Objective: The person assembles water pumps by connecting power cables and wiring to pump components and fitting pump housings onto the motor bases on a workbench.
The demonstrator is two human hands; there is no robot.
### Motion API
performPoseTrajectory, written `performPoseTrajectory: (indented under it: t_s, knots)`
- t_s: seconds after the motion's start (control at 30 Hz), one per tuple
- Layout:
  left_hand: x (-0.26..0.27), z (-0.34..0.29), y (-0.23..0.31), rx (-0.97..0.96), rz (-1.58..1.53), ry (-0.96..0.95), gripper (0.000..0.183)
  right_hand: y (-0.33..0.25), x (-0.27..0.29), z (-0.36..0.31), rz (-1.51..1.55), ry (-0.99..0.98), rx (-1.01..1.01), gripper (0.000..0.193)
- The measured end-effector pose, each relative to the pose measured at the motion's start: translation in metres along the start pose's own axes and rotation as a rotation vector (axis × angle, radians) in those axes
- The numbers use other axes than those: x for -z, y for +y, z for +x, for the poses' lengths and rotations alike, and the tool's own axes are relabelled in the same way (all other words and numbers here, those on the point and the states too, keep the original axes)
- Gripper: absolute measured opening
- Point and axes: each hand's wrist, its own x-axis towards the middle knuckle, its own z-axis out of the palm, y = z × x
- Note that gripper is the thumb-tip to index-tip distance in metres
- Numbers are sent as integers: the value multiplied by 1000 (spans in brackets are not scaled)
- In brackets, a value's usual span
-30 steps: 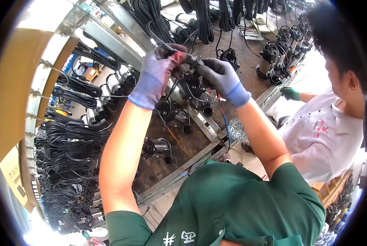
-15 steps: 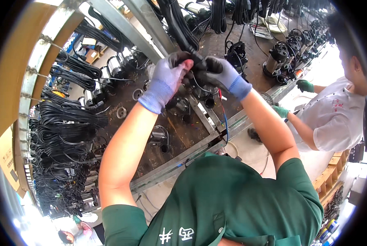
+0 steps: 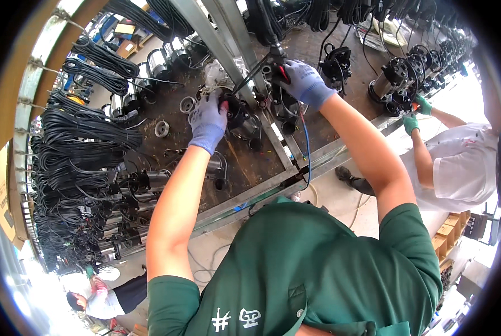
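pump (image 3: pixel 245 127) with a black head and a shiny metal body lies on its side at the foot of the steel post (image 3: pixel 212 39), a little toward the person. the left hand (image 3: pixel 208 120), in a grey-lilac glove, is on the left of the post's foot, its fingers bent at the black head, so the pump sits just to the right of that hand. whether the fingers squeeze it or merely rest there, i cannot tell.

the right hand (image 3: pixel 303 83), gloved alike, is on the right of the post, its fingertips beside a dark fitting (image 3: pixel 276 54) below a hanging cable bundle (image 3: pixel 263 22). a touch of red shows at the fingertips; the fingers are partly hidden, and i cannot tell if they are closed on anything. the pump is well apart from this hand, left of it and nearer the person.

a blue wire (image 3: pixel 307 147) hangs down to the right of the post, over the edge of the brown workbench (image 3: pixel 247 168). left of the post two loose rings lie on the bench, one (image 3: pixel 187 105) just beside the left hand, the other (image 3: pixel 161 129) farther out. well to the right of the post, a co-worker's green-gloved hand (image 3: pixel 411 124) is near a standing pump (image 3: pixel 386 81).
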Motion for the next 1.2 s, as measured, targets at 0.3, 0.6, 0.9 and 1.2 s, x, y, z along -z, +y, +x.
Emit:
performPoseTrajectory:
  t_s: [0.3,0.6,0.9,1.2]
  knots:
    - [-142,-86,-37,355,-609,260,42,44,22,11,-26,4,-131,33]
    - [-97,-129,-35,727,-1223,-271,8,90,31,15,439,-277,50,33]
    - [57,-117,-13,-310,17,414,31,80,-6,-28,242,267,52,49]
    - [53,-28,17,-137,-192,278,49,19,-16,-108,647,619,-188,42]
